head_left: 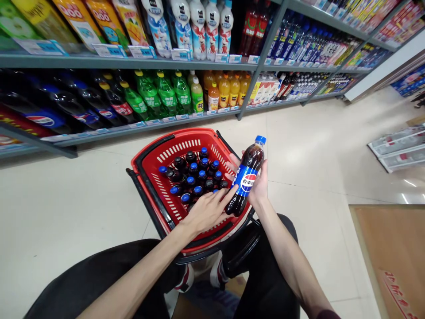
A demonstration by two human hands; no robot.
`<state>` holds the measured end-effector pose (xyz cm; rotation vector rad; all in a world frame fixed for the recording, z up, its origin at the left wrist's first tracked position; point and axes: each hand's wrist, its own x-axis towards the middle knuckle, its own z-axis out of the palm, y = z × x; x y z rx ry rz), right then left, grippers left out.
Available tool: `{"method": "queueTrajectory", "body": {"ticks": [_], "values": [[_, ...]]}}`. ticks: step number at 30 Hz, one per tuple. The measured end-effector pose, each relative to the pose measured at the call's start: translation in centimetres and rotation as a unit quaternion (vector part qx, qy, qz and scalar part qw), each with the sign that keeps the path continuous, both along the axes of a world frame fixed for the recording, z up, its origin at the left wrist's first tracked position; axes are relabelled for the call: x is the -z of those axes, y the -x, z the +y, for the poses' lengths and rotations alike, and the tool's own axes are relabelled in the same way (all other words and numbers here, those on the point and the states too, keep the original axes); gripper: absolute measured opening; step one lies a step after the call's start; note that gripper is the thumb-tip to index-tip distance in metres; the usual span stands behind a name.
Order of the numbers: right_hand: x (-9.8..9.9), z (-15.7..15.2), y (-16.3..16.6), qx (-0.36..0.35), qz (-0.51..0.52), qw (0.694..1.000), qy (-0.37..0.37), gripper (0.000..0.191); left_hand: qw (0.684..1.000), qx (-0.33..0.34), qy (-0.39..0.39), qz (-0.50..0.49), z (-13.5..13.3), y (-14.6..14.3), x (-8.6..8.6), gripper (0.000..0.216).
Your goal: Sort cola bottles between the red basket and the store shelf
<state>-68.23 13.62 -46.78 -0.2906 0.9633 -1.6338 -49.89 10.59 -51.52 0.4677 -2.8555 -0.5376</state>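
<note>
A cola bottle (248,177) with a blue cap and a blue Pepsi label lies tilted above the right side of a red shopping basket (151,170). My right hand (260,188) cradles it from behind, thumb along one side and fingertips showing past the other. Against the bottle's lower label rest the outstretched fingers of my left hand (207,210); part of that hand is hidden behind the base. Inside the basket stand several dark bottles (193,169), most with blue caps and some with black ones.
Shelves (133,62) of drinks run across the back, with green soda bottles (166,93) and orange juice bottles (225,91) on the bottom level. Black basket handles (146,204) lie along the rim. My knees flank the basket. A brown board (392,248) lies on the right floor.
</note>
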Motion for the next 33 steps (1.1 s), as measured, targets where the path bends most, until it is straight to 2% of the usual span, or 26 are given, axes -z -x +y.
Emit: {"method": "queueTrajectory", "body": {"ticks": [8, 15, 19, 23, 26, 30, 33], "values": [[0.3, 0.0, -0.3, -0.056, -0.022, 0.997, 0.044, 0.094, 0.995, -0.013, -0.078, 0.064, 0.2, 0.1, -0.1, 0.101], [0.1, -0.3, -0.5, -0.065, -0.027, 0.995, 0.068, 0.085, 0.989, -0.014, -0.124, 0.078, 0.2, 0.3, 0.0, 0.107], [0.1, -0.3, -0.3, -0.068, -0.018, 0.996, 0.062, 0.081, 0.976, -0.023, -0.203, 0.072, 0.3, 0.3, -0.5, 0.102], [0.2, 0.0, 0.1, -0.023, 0.004, 0.998, 0.052, 0.077, 0.938, -0.057, -0.329, 0.095, 1.0, 0.9, -1.4, 0.105], [0.7, 0.2, 0.2, 0.024, 0.023, 0.998, 0.06, 0.069, 0.908, -0.124, -0.365, 0.163, 1.5, 1.7, -1.6, 0.108], [1.5, 0.2, 0.4, 0.026, 0.014, 0.996, 0.079, 0.069, 0.872, -0.213, -0.377, 0.228, 1.7, 2.2, -1.6, 0.084], [1.7, 0.1, 0.7, 0.027, 0.019, 0.995, 0.091, 0.071, 0.826, -0.22, -0.457, 0.244, 1.4, 2.0, -2.1, 0.071]]}}
